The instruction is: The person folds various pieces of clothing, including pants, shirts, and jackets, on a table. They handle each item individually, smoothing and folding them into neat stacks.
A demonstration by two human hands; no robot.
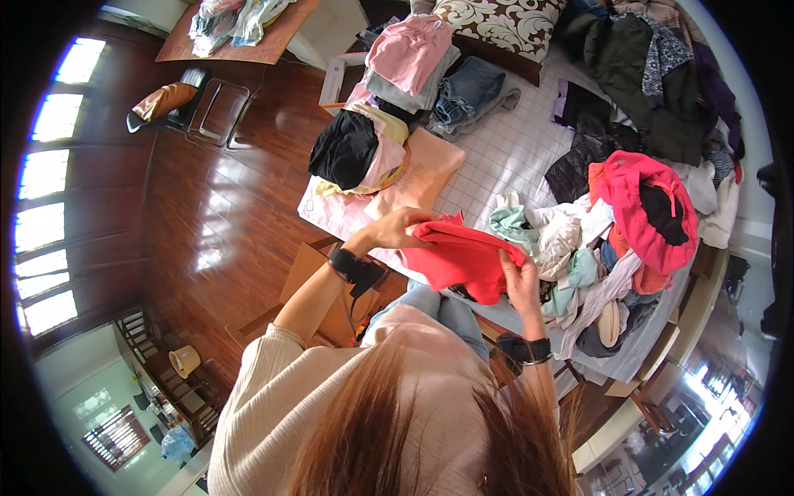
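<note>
A red cloth garment (pixel 462 254) is stretched between my two hands, over the near edge of the bed. My left hand (pixel 400 229) grips its left end, and my right hand (pixel 521 279) pinches the right end, thumb towards me. Just beyond it lies a peach-coloured garment (pixel 431 170), spread flat on pale pink cloth. Left of that sits a pile topped by a folded black garment (pixel 344 149). To the right is a loose heap of clothes with a mint-green piece (pixel 512 223), white pieces and a bright pink jacket (pixel 651 208).
Further back on the checked bed sheet (pixel 490 161) are folded pink shorts (pixel 412 49), folded jeans (pixel 468 90), a dark coat (pixel 657 93) and a patterned cushion (pixel 502 25). An open cardboard box (pixel 310 270) stands on the floor by my left forearm. A folding chair (pixel 217 111) is farther left.
</note>
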